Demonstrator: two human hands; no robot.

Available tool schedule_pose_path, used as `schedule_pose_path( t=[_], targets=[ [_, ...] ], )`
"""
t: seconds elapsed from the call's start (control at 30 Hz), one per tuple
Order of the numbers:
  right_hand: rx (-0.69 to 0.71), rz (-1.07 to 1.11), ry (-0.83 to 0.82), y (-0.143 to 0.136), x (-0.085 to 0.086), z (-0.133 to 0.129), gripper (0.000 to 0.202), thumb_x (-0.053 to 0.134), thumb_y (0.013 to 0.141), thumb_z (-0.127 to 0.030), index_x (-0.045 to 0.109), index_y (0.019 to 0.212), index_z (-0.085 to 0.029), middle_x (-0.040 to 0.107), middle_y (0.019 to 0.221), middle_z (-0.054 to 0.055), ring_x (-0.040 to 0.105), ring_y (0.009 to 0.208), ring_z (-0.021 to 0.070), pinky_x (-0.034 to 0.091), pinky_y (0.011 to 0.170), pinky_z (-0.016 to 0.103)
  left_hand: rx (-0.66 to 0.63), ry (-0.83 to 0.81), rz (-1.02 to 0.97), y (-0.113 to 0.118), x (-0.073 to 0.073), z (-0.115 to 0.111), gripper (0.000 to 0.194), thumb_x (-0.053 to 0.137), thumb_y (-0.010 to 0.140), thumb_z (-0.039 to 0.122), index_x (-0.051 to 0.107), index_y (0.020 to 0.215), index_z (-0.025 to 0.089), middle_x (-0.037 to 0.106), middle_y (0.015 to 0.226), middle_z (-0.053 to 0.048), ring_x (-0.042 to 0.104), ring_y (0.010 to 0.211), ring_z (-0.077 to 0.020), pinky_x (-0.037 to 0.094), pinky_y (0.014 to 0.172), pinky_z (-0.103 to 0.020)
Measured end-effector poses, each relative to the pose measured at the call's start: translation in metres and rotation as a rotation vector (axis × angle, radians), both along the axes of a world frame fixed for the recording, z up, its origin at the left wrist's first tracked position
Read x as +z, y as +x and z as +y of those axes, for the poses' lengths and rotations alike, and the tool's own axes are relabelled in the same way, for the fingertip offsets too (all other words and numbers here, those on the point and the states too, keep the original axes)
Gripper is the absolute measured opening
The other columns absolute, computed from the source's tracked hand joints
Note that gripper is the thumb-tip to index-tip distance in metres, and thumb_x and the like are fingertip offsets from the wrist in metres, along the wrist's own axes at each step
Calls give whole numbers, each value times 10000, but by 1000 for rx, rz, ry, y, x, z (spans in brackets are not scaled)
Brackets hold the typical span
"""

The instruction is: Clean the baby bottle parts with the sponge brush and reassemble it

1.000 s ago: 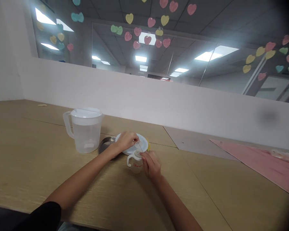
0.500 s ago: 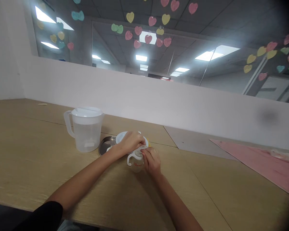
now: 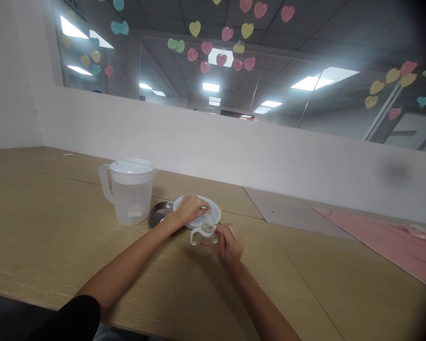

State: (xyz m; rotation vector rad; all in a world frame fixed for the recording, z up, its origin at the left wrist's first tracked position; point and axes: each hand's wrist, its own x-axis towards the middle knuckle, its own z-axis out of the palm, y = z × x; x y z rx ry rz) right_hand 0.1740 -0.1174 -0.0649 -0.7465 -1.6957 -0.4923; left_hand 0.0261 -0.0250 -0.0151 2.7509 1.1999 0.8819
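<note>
The handled bottle stands upright and open on the bench, apparently central so both hands can reach its mouth. The left hand pinches a small clear piece just beyond it; the right hand bunches its fingertips beside the rim, its grip unclear. The pitcher stands left, seemingly clear of the arms.

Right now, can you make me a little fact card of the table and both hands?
Left hand: pinching a small clear piece above the bottle
Right hand: fingertips close to the bottle's mouth; what they hold is unclear
Bottle: upright, white handles, red writing
Plate: pale, behind the bottle
Metal dish: left of the plate, partly hidden
Pitcher: farther left, white lid on
Pink sheet: far right
</note>
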Motion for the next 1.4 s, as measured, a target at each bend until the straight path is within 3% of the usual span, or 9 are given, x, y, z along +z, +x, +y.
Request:
schedule_pose_path(
  t=[0.3, 0.5, 0.67, 0.83, 1.07, 1.23, 1.4],
  targets=[
    [137, -22, 73, 0, 6, -6, 182, 405, 860, -82, 533, 780, -184, 544, 695, 37, 532, 693, 142, 464, 614, 263, 106, 15, 83, -4, -12, 17, 243, 526, 853, 298, 699, 1012, 239, 706, 1003, -75, 646, 881, -202, 426, 731, -253],
    [181, 67, 124, 3, 7, -8, 199, 398, 874, -139, 519, 729, -199, 522, 651, 23, 535, 681, 153, 451, 611, 285, 207, -40, 135, -22, -20, 32, 237, 518, 823, 202, 720, 948, 196, 704, 983, -110, 639, 886, -223, 432, 730, -269],
    [1, 322, -95, 9, 3, 6, 253, 381, 906, -217, 560, 729, -197, 562, 668, 5, 524, 661, 134, 413, 623, 261, 213, -104, 136, -30, -24, 40, 283, 500, 792, 163, 711, 979, 192, 694, 1011, -118, 625, 900, -216, 429, 748, -268],
    [-102, 460, -389, 17, -7, 23, 345, 361, 910, -361, 603, 750, -175, 602, 737, 28, 544, 718, 148, 414, 672, 268, 112, -266, 154, -27, -33, 43, 292, 525, 675, 96, 732, 862, 183, 716, 913, -67, 618, 795, -169, 427, 687, -226],
    [-112, 403, -473, 22, -15, 34, 387, 348, 893, -412, 624, 768, -171, 620, 757, 47, 558, 752, 165, 415, 709, 279, -6, -465, 96, -27, -45, 52, 205, 528, 604, 139, 712, 695, 144, 684, 664, -23, 555, 595, -133, 389, 564, -209],
    [-99, 412, -557, 25, -19, 39, 407, 374, 865, -447, 650, 774, -161, 650, 824, 81, 578, 788, 187, 426, 721, 295, -66, -507, -87, -23, -46, 55, 187, 558, 651, 218, 707, 707, 121, 680, 658, -30, 553, 577, -131, 387, 547, -206],
    [-96, 393, -628, 25, -21, 42, 429, 393, 847, -472, 671, 810, -147, 659, 840, 90, 588, 800, 196, 431, 739, 305, -79, -429, -376, -15, -37, 51, 284, 568, 730, 345, 707, 821, 114, 700, 768, -53, 584, 659, -151, 423, 608, -229]
  ],
)
